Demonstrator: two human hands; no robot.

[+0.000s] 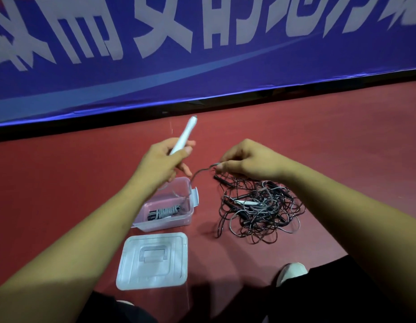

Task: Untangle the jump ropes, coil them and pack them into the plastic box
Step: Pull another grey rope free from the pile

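The plastic box (pixel 165 224), with one coiled rope (pixel 163 212) inside, sits at 6 o'clock of the left hand (pixel 160 163), which grips a white handle (pixel 183 136) pointing to 1 o'clock. Its grey cord (pixel 201 171) runs toward 3 o'clock into the right hand (pixel 244 162), which pinches it. The tangle (pixel 258 206) lies at 5 o'clock of that nearer hand, with open floor (pixel 342 141) beyond.

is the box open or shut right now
Open. The box has no lid on it: the lid lies flat on the floor apart from it, and a coiled rope shows inside.
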